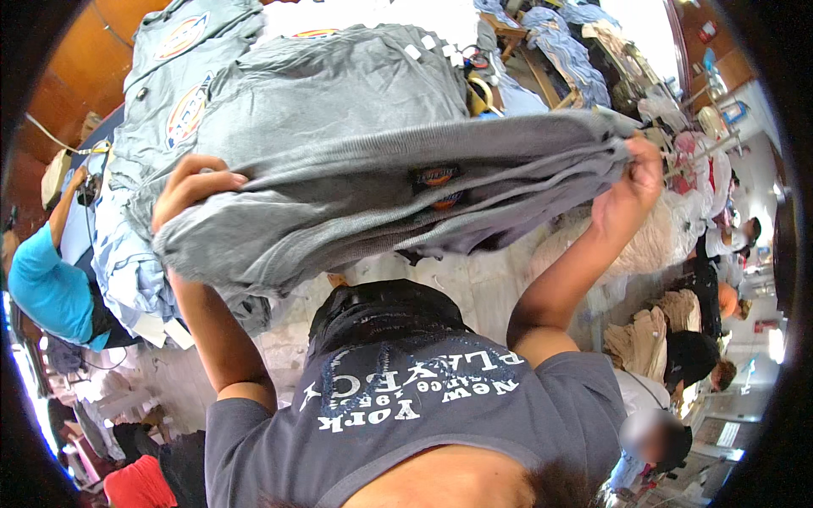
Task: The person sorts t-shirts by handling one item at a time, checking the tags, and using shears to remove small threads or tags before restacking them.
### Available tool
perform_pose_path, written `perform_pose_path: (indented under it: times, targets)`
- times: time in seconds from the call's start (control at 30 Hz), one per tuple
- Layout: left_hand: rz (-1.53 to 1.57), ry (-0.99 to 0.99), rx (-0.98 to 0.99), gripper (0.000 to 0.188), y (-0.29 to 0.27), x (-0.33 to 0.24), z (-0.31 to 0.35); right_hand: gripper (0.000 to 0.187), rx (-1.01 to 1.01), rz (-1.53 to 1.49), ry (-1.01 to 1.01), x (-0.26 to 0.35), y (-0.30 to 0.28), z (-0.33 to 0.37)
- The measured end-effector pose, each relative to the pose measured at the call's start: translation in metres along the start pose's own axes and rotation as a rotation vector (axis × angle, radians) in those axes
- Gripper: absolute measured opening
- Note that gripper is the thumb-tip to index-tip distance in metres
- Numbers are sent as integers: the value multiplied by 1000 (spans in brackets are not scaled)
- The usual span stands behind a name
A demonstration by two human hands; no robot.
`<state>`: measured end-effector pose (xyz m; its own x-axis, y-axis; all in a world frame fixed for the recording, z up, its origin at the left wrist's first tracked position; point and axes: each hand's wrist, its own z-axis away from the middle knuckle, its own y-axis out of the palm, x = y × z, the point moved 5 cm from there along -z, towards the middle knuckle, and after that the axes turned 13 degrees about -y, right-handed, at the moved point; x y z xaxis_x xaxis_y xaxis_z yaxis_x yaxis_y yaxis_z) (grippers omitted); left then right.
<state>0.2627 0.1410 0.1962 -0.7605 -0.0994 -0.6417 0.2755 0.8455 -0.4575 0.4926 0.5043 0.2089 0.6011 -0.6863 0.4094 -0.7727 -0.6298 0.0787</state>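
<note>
A grey T-shirt (339, 182) is stretched sideways between my two hands, held up in front of my body with its fabric gathered in long folds. A small dark label (436, 176) shows near its middle. My left hand (193, 190) grips the left end, fingers curled over the cloth. At the other end, my right hand (633, 182) pinches the bunched fabric. Just beyond the held shirt, more grey T-shirts (330, 89) lie spread on the work table, some with an oval printed emblem. The held shirt hides the table's near edge.
White cloth (394, 15) lies at the table's far side, near a yellow tape roll (481, 95). Light-blue garments (563, 51) are heaped at the far right. A person in a blue top (55, 284) works at the left. Beige bundles (639, 339) stand at the right.
</note>
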Motion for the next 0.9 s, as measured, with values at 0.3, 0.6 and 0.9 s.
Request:
perform_pose_path:
  times: [0.3,0.6,0.9]
  targets:
    - [-156,231,-391,26,-14,164,-114,25,157,453,-301,-184,198,-63]
    - [-218,-224,-50,21,47,290,-84,34,320,748,116,-330,207,63]
    - [-288,-100,-14,13,47,263,-88,37,538,859,32,-288,220,62]
